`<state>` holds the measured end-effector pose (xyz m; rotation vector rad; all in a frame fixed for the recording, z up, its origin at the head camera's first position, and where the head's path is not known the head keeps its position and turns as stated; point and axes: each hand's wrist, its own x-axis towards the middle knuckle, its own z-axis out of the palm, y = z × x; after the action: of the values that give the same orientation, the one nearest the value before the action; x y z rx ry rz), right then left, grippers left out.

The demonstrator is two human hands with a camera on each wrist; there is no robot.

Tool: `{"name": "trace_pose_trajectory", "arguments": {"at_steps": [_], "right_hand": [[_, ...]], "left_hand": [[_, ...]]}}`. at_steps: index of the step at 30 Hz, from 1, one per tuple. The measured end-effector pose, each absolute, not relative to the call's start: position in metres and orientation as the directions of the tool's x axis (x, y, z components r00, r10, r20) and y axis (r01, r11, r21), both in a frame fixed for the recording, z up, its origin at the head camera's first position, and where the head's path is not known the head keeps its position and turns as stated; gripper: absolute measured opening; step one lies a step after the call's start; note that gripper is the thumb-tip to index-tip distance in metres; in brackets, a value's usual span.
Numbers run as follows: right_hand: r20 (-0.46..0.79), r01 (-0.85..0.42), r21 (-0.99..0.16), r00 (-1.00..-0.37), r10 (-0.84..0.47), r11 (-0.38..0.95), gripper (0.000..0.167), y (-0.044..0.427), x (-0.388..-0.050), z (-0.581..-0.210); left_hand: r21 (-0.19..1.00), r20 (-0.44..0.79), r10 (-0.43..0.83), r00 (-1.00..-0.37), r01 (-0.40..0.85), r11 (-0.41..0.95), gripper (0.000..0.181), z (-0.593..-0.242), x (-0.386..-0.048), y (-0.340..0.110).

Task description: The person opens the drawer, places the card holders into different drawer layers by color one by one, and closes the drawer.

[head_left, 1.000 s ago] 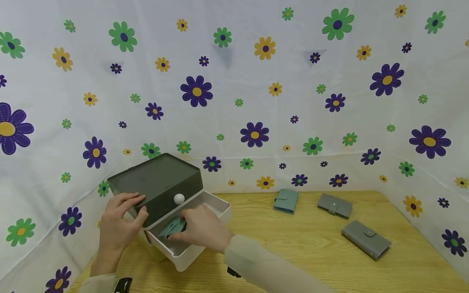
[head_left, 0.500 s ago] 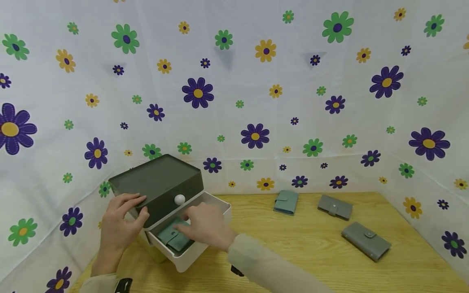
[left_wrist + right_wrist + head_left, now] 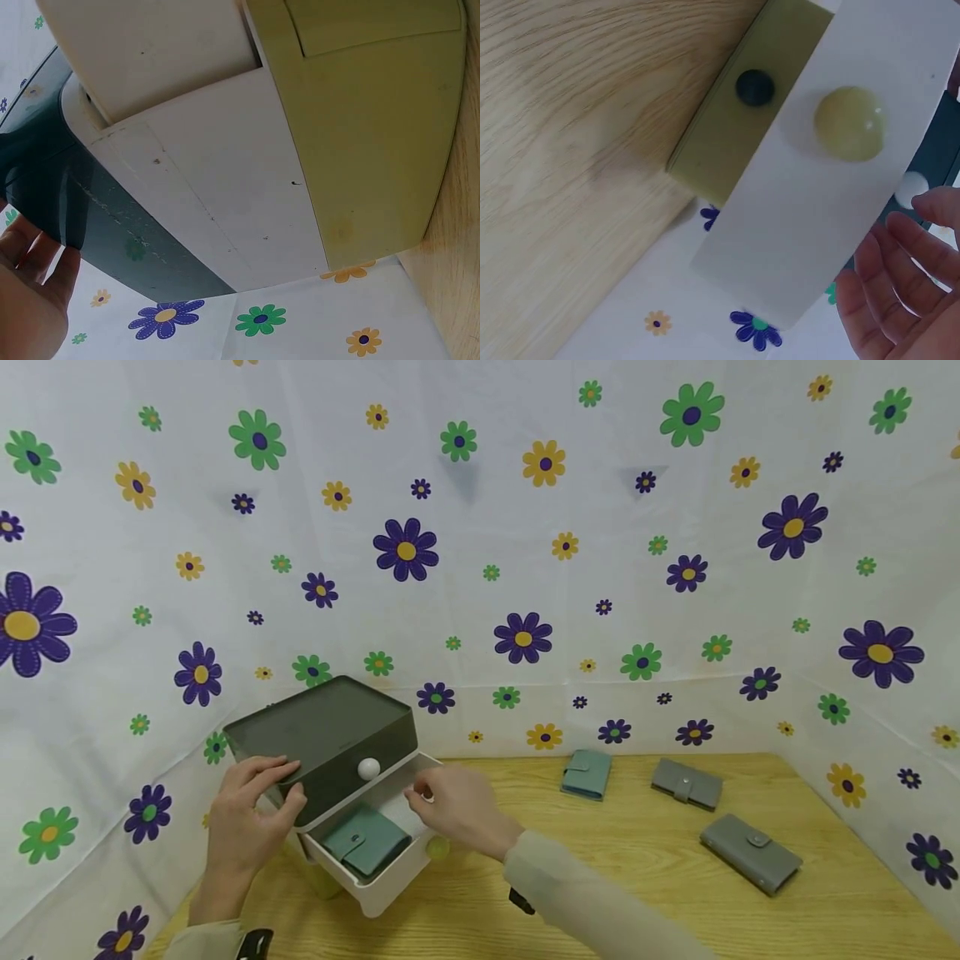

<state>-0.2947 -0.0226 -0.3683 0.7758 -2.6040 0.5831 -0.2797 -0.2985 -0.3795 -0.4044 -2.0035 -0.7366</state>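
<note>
A small stacked drawer cabinet [image 3: 322, 727] with a dark green top section stands at the left in the head view. Its white middle drawer [image 3: 386, 893] is pulled out. Inside, towards the left, lies a teal snap-strap wallet [image 3: 378, 837]. My left hand [image 3: 243, 814] grips the cabinet's near left corner, fingers on the top and thumb at the front; in the left wrist view its fingertips touch the green side. My right hand [image 3: 465, 810] hovers over the drawer's right end, apart from the wallet. Loosely curled, its fingers hold nothing in the right wrist view.
Another teal wallet [image 3: 587, 774] lies on the wooden table [image 3: 585, 877] behind and right of the drawer. Two grey wallets, one farther back [image 3: 686, 783] and one nearer [image 3: 750, 853], lie farther right. A flowered cloth [image 3: 480, 585] hangs around the table.
My right hand has let go of the teal wallet, which now lies flat in the drawer, and has moved right and away from it. The left hand has stayed on the cabinet.
</note>
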Motion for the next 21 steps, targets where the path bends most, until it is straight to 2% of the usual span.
{"name": "trace_pose_trajectory", "arguments": {"at_steps": [11, 21], "right_hand": [[0.535, -0.571, -0.272, -0.759, -0.371, 0.775, 0.019, 0.008, -0.309, -0.38], [0.543, -0.562, -0.317, -0.768, -0.34, 0.764, 0.018, 0.031, -0.324, -0.393]], "left_hand": [[0.358, 0.843, -0.025, -0.537, 0.527, 0.771, 0.03, -0.379, -0.278, -0.296], [0.364, 0.839, -0.03, -0.544, 0.519, 0.773, 0.03, -0.377, -0.277, -0.297]]}}
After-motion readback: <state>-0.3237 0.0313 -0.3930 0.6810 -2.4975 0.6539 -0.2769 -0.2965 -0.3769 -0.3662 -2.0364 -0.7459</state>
